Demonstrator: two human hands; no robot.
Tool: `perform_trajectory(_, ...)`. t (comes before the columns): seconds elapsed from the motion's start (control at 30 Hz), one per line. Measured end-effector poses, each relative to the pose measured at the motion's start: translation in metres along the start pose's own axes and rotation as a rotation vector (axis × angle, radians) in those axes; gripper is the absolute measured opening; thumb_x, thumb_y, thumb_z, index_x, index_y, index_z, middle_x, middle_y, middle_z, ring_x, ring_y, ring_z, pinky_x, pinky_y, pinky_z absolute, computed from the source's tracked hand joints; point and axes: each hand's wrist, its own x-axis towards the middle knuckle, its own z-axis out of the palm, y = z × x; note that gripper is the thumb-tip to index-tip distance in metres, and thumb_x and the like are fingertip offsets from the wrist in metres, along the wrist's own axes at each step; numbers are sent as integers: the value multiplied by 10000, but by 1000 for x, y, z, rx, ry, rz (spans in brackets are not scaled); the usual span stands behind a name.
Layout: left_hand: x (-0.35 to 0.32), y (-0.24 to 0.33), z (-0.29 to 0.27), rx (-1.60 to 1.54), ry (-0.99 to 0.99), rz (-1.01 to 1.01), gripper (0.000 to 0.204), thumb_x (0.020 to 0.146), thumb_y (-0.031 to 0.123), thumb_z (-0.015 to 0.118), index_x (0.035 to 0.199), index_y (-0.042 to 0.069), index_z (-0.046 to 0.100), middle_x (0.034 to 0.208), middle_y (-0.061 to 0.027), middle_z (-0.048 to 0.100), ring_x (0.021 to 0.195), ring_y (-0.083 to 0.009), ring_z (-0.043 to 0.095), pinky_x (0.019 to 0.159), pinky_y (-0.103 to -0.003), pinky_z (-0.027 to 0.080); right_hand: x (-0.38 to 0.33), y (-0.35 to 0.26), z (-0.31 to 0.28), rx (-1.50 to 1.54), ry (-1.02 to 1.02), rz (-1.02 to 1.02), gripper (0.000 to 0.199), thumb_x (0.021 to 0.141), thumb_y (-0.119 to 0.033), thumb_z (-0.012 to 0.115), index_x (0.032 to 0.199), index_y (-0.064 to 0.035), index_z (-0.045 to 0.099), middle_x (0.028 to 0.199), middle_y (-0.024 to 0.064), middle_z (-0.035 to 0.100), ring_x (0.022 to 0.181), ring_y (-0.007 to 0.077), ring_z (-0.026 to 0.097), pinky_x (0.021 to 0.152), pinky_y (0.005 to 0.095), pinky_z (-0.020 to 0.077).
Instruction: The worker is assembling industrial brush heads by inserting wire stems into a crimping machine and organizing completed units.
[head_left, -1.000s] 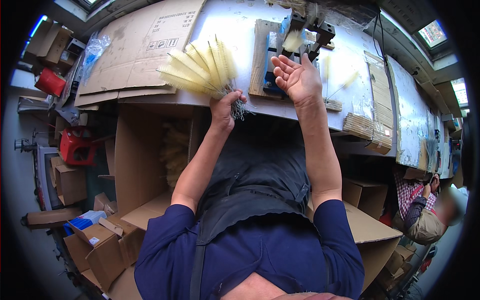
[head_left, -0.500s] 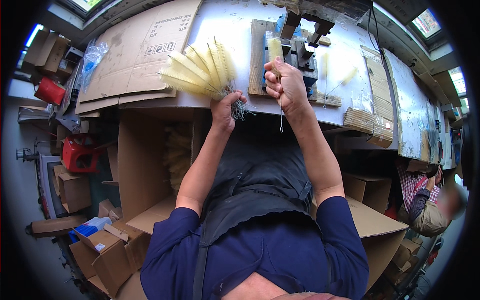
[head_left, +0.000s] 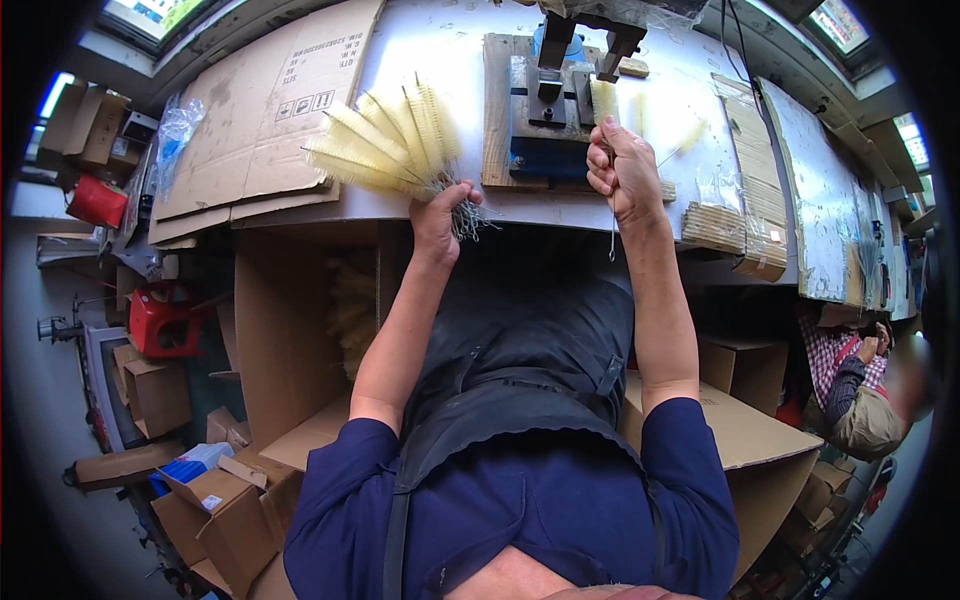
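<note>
My left hand (head_left: 438, 222) is closed round the looped wire ends of a bunch of bottle brushes (head_left: 385, 138), whose pale yellow bristles fan out up and to the left above the table. In my right hand (head_left: 628, 170) is one bottle brush (head_left: 604, 98), its bristle head pointing up and its wire stem with an end loop hanging below the fist. The black-and-blue metal fixture (head_left: 548, 105) on a wooden board stands between the hands, just left of my right hand. Two more brushes (head_left: 688, 136) lie on the table behind my right hand, partly hidden.
Flattened cardboard (head_left: 270, 110) covers the table's left part; cardboard strips (head_left: 735, 225) lie at its right. Below the edge stand an open carton (head_left: 290, 300) with brushes inside and another carton (head_left: 735, 430). A red stool (head_left: 165, 318) is at left; another person (head_left: 855, 400) sits at far right.
My right hand with its brush has moved right, from in front of the fixture to beside it. The left hand still grips the bunch, nearly in place. The view has shifted slightly.
</note>
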Motion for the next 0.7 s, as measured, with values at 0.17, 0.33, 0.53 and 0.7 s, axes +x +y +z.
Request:
perform_trajectory(0.17, -2, 1, 2, 46, 4, 11, 321, 784, -76, 656, 1091, -32, 573, 838, -110, 650, 688, -215, 668, 650, -337, 596, 0, -13, 2, 37, -18, 65, 288, 1027, -251, 520, 834, -38, 539, 573, -4, 456, 375, 42, 332, 319, 197, 283)
perform_trajectory(0.33, 0, -2, 0, 14, -4, -4, 293, 791, -79, 658, 1067, -26, 577, 850, -100, 636, 701, -219, 671, 652, -343, 595, 0, -12, -6, 83, -30, 96, 265, 1024, -239, 524, 863, -29, 538, 586, -1, 460, 384, 40, 339, 327, 192, 279)
perform_trajectory(0.53, 0, 1, -8, -67, -4, -5, 260, 798, -81, 678, 1032, -13, 586, 857, -88, 630, 710, -224, 670, 665, -359, 596, 22, -22, -48, -286, 120, -65, 361, 1011, -323, 560, 1053, 34, 592, 621, 14, 520, 400, 27, 374, 341, 174, 304)
perform_trajectory(0.7, -4, 5, 1, -88, -80, -6, 305, 788, -70, 711, 1057, -3, 585, 866, -90, 640, 708, -221, 669, 660, -362, 597, 46, -30, -89, -969, 546, -596, 520, 969, -386, 613, 1232, 55, 538, 1034, 156, 651, 713, 164, 644, 585, 244, 520)
